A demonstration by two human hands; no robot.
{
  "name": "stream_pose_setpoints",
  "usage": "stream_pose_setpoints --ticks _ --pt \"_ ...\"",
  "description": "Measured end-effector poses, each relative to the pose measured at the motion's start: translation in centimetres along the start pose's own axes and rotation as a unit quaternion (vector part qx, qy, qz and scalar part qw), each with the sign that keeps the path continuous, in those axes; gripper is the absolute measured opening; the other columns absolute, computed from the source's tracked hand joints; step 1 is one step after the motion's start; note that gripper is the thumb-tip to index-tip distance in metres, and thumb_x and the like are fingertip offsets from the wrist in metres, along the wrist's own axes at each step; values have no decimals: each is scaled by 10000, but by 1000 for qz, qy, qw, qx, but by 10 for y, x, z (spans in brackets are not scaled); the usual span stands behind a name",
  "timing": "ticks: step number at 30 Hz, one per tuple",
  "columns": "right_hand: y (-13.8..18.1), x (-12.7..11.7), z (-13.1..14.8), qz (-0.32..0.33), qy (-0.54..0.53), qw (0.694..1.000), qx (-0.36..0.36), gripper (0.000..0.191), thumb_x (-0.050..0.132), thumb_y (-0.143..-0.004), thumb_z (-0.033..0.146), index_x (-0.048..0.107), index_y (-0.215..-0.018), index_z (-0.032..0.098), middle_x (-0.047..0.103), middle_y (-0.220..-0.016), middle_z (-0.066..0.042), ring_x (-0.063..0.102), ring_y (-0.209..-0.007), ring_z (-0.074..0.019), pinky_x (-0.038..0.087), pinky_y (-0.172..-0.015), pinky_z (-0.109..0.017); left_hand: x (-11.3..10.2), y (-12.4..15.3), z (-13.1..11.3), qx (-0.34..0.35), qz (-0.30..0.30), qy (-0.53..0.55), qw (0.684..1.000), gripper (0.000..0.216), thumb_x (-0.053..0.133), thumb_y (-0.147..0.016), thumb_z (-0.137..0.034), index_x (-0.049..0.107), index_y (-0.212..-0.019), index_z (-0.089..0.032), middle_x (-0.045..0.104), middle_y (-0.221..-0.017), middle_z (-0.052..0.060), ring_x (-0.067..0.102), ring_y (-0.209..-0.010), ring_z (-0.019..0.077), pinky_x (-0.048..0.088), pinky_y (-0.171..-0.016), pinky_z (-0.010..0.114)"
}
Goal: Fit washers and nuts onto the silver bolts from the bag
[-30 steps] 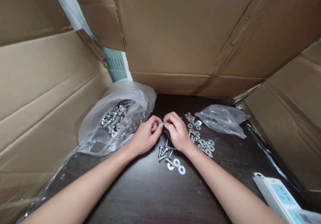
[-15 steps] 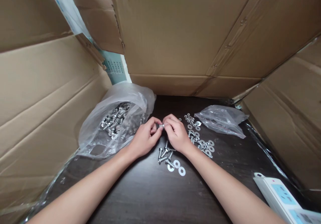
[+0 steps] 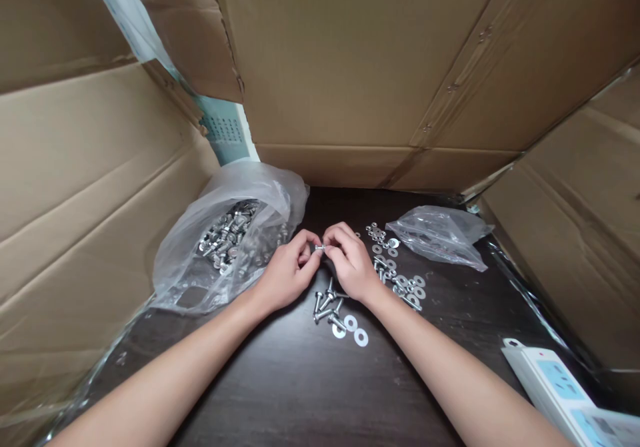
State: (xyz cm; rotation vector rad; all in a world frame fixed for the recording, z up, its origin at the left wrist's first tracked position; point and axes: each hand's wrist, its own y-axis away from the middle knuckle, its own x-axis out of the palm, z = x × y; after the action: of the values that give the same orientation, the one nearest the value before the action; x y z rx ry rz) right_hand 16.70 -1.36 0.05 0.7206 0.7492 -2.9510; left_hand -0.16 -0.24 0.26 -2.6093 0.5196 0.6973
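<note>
Silver and small, one bolt was pinched by the left hand and right hand, near loose bolts on the dark counter.

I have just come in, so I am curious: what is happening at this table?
The left hand and the right hand meet over the dark table, together pinching a small metal piece, probably a bolt; whether anything is threaded on it is too small to tell. Nearer the camera lie several loose bolts and three washers. On the left, an open plastic bag holds many metal fasteners; on the right, more loose hardware lies near a crumpled bag.
</note>
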Motion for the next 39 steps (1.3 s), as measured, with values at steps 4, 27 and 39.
stream_pose_setpoints --ticks 4,27,39 --pt "0 1 -2 11 5 1000 -1 151 460 -888 143 474 -761 224 548 -874 -45 547 -847 -203 438 -789 -344 0 0 -1 1 3 1 1000 120 499 -965 -268 555 -1020 -178 349 -627 -85 391 -574 115 326 -605 238" --pt "0 1 -1 19 13 1000 0 149 460 -927 168 501 -793 218 550 -883 -46 543 -851 -201 432 -789 -339 -1 1 -1 -2 -9 6 1000 123 504 -965 -276 560 -1012 -177 348 -627 -84 392 -575 117 326 -606 239" --pt "1 2 0 18 15 1000 13 293 403 -1014 248 540 -759 207 564 -907 -63 573 -862 -200 450 -807 -350 0 1 -1 -3 -5 15 1000 135 502 -971 -290 558 -1021 -178 360 -634 -84 399 -583 115 332 -613 239"
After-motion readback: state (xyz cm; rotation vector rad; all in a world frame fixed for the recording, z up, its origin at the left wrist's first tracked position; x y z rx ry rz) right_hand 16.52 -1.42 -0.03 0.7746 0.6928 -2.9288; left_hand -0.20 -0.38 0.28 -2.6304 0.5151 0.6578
